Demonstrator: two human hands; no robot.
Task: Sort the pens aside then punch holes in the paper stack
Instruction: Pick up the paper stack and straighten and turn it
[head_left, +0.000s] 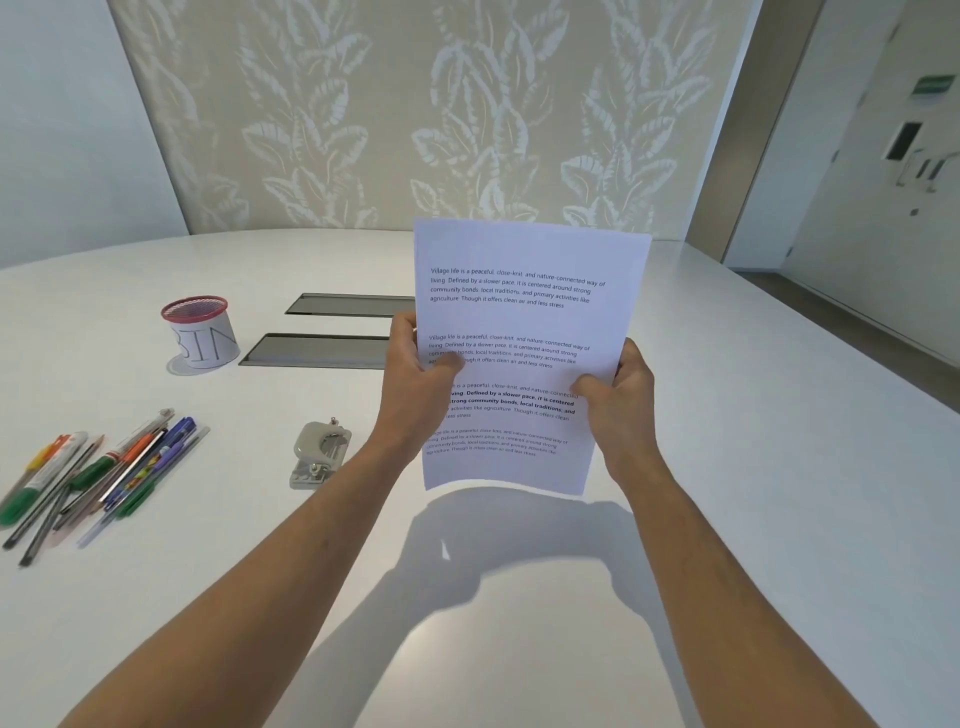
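In the head view, the paper stack (524, 358) stands upright above the white glossy table (753, 467), its printed face toward the camera, hiding part of two dark recessed slots (322, 351) behind it. The left hand (418, 382) grips the left edge, thumb over the text; the right hand (618, 395) clamps the right edge, its fingers hidden behind the sheets. How many sheets there are cannot be told. Far left, the pens (98, 473) lie bundled, some cut off by the frame. A grey metal hole punch (319, 454) sits beside them. A mesh cup (200, 332) carries a paper label with partly readable letters.
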